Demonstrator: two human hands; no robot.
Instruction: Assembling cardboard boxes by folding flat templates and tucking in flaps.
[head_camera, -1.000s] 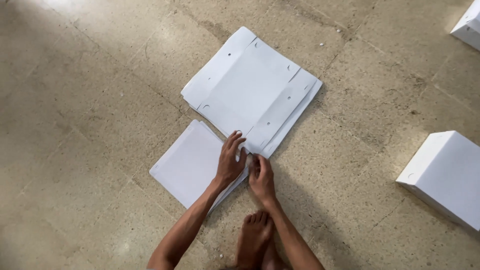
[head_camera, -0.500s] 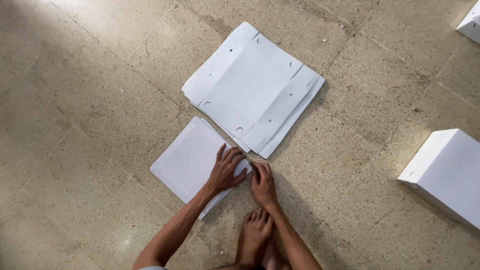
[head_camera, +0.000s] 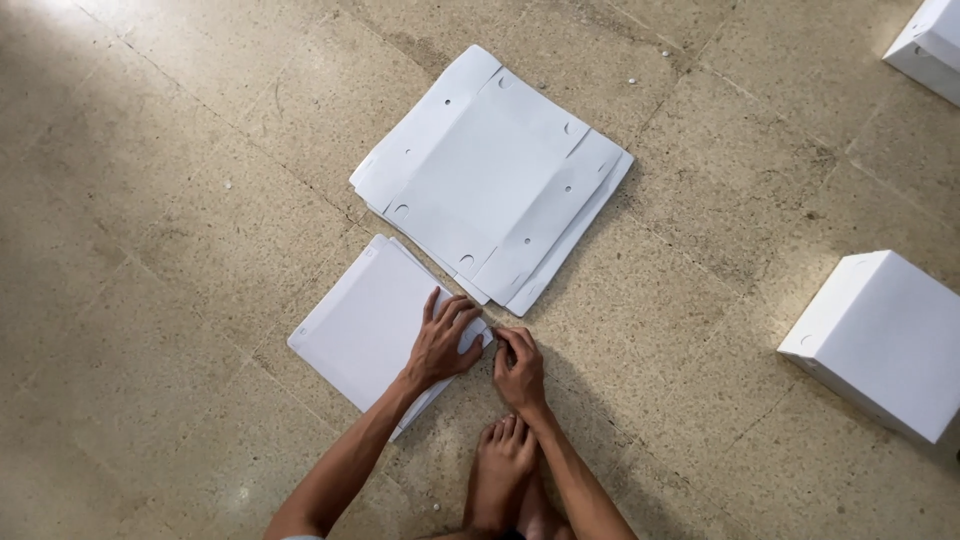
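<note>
At lower left of centre a small stack of white sheets (head_camera: 365, 325) lies on the floor (head_camera: 150, 200). The left hand (head_camera: 445, 345) presses flat on its right edge, fingers spread, gripping nothing. Just beside it, the right hand (head_camera: 518, 368) pinches the stack's corner with fingertips nearly closed. If the pinch takes two sheets, or the press slackens, the stack may slide askew. Above lie flat die-cut blanks (head_camera: 490, 180). At right stands a folded box (head_camera: 885, 340); its contents are hidden.

Both forearms are showing bare, with no sleeves, watch or rings on the left hand (head_camera: 442, 344) or right hand (head_camera: 520, 371); the foot (head_camera: 500, 480) beside the right hand is going unshod.
</note>
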